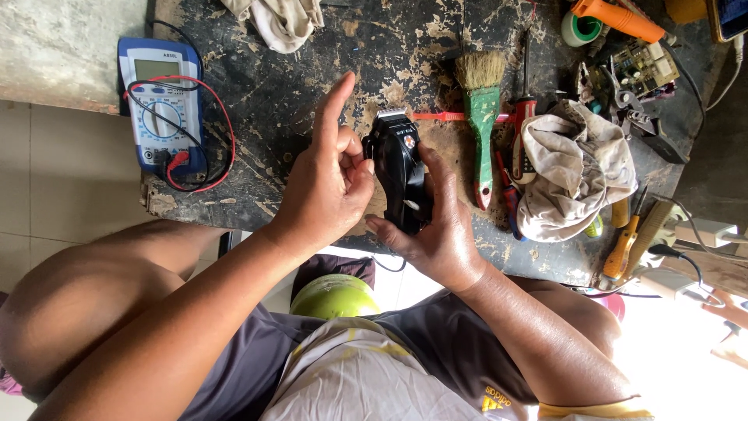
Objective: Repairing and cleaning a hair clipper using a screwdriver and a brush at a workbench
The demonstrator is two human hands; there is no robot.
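Head view. Hair clipper [400,171], black, blade end pointing away from the person, was held just above the scarred worktop [296,86] between both hands. Right hand [444,226] cradled it from the side and beneath, grip clamped on the clipper body, thumb under the lower end; likely this steadied it for work by the other hand. Left hand [327,179] pressed against the clipper's left side, thumb and curled fingers touching the casing, index finger raised and free, so its grip was partly closed against the clipper rather than wrapped round it.

Surroundings: blue multimeter [161,101] with red and black leads lay well to the left, near the worktop edge. Green-handled brush [482,117] lay just right of the clipper, then red-handled screwdrivers [520,132] and a crumpled rag [576,168]. Circuit board [643,66] and pliers [631,105] sat further right. Yellow-handled screwdriver [623,245] lay near the front edge. Nothing blocked either hand; the tools crowded only the right side.
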